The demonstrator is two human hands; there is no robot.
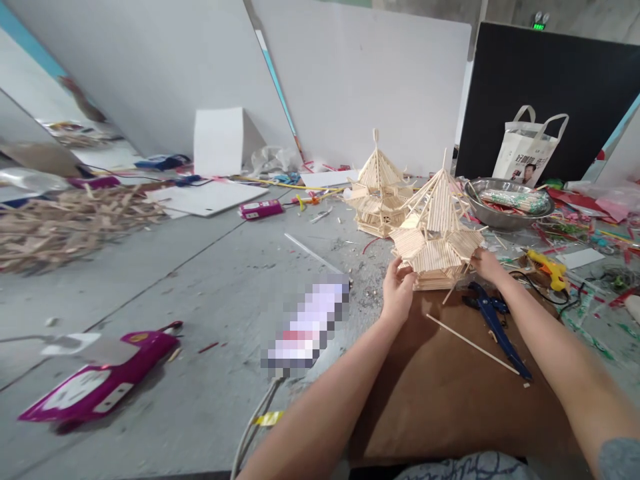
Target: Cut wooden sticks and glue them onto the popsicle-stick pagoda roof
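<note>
A model pavilion (pixel 440 250) made of thin wooden sticks stands at the edge of a brown board (pixel 425 393), with a tiered roof and a tall pointed top. On its left side my left hand (pixel 399 290) grips the lower edge, thumb and fingers closed. My right hand (pixel 487 265) holds the opposite side near the lower roof; its fingertips are partly hidden. Just behind is a second stick pavilion (pixel 381 193). Below the model, a loose stick (pixel 473 343) and a blue hand cutter (pixel 495 327) lie between my forearms.
Left of my arms lie a blurred-out phone (pixel 313 323) with a cable and a magenta power strip (pixel 105 377). At the right are a yellow glue gun (pixel 547 267), a metal bowl (pixel 510 217) of packed sticks and a white bag (pixel 525 150). A wood-scrap pile (pixel 80 223) sits far left.
</note>
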